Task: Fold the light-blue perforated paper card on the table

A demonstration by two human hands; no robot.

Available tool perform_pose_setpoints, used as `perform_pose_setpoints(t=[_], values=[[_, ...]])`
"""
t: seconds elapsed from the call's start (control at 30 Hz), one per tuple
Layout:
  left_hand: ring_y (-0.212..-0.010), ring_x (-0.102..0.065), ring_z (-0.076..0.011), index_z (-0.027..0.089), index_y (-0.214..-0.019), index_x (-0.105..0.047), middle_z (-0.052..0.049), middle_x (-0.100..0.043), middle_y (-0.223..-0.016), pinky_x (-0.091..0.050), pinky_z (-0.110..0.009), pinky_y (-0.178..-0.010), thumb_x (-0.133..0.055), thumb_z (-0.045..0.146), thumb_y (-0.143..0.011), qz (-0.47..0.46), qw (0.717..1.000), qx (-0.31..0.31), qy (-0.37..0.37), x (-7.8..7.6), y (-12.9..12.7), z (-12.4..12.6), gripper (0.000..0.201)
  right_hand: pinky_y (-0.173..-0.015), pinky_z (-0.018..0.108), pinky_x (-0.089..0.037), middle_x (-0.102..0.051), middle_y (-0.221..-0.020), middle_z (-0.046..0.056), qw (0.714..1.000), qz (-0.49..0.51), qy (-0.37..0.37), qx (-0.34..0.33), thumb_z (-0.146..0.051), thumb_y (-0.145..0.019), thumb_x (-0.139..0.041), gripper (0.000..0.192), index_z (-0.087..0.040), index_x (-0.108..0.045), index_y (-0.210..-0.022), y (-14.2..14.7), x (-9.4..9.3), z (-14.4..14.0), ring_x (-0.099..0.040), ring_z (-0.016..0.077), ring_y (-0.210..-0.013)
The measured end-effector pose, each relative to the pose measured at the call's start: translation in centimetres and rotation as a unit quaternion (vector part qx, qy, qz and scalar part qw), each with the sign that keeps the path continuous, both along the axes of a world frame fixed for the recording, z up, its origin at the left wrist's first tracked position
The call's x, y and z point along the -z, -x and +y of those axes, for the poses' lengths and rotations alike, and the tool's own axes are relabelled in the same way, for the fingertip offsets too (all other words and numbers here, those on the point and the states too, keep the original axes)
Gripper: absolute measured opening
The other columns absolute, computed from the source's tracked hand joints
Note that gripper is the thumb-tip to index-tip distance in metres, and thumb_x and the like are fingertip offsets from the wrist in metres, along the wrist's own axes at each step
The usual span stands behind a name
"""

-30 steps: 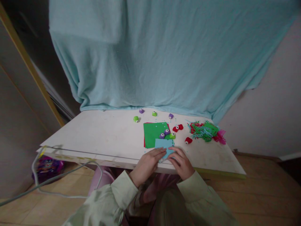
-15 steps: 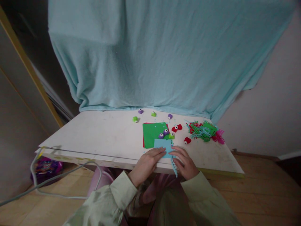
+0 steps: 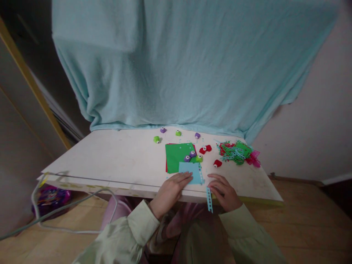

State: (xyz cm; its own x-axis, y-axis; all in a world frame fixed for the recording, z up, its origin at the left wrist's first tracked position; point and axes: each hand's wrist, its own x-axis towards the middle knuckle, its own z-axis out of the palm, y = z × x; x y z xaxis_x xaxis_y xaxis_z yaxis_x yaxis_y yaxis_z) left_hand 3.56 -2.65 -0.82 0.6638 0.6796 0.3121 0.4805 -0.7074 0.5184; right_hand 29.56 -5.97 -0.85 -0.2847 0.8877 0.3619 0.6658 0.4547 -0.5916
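A thin blue paper strip [image 3: 209, 200], dotted with punched holes, hangs over the near edge of the table [image 3: 110, 161], its long axis running almost straight down with the free end pointing toward the floor. The right hand [image 3: 224, 190] has its fingers pinched together on the strip's top end at the table edge. Just left of it the left hand [image 3: 170, 189] lies flat, fingers stretched out and close together, pressing the near edge of a blue paper sheet [image 3: 189, 171] onto the table. A moment ago the strip slanted from the sheet's right side; now it has come away and the right hand has drawn off to the right, while the left hand stays put. Behind the blue sheet lies a green sheet [image 3: 177, 156], with small punches [image 3: 192, 157] in purple and green on its right corner, red punches [image 3: 206, 149] beside them, and a pile of paper scraps [image 3: 238, 152] farther right. A pale blue cloth [image 3: 178, 66] hangs behind the table.
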Motion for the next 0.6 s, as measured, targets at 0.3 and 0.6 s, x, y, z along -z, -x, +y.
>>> perform_pose_setpoints(t=[0.3,0.6], values=[[-0.129,-0.035,-0.0154,0.024,-0.134,-0.037,-0.002,-0.039,-0.140,-0.030,-0.038,-0.109,-0.039,-0.010,-0.064,0.007,1.000,0.000,-0.004,0.0,-0.1,0.0,0.078,-0.099,0.042,-0.040,-0.052,-0.121,0.007,0.999,-0.023,-0.017,-0.024,-0.017,-0.089,-0.044,0.031,-0.026,-0.057,-0.117,1.9,-0.2,0.6,-0.047,0.0229,-0.114],[-0.128,-0.035,-0.0145,0.024,-0.133,-0.039,-0.003,-0.040,-0.140,-0.030,-0.037,-0.110,-0.039,-0.009,-0.069,0.006,1.000,-0.005,-0.006,0.1,-0.1,0.0,0.073,-0.093,0.045,-0.043,-0.058,-0.112,0.008,1.000,-0.008,-0.023,-0.017,-0.019,-0.089,-0.048,0.017,-0.022,-0.064,-0.087,2.8,0.3,1.4,-0.052,0.0246,-0.107]])
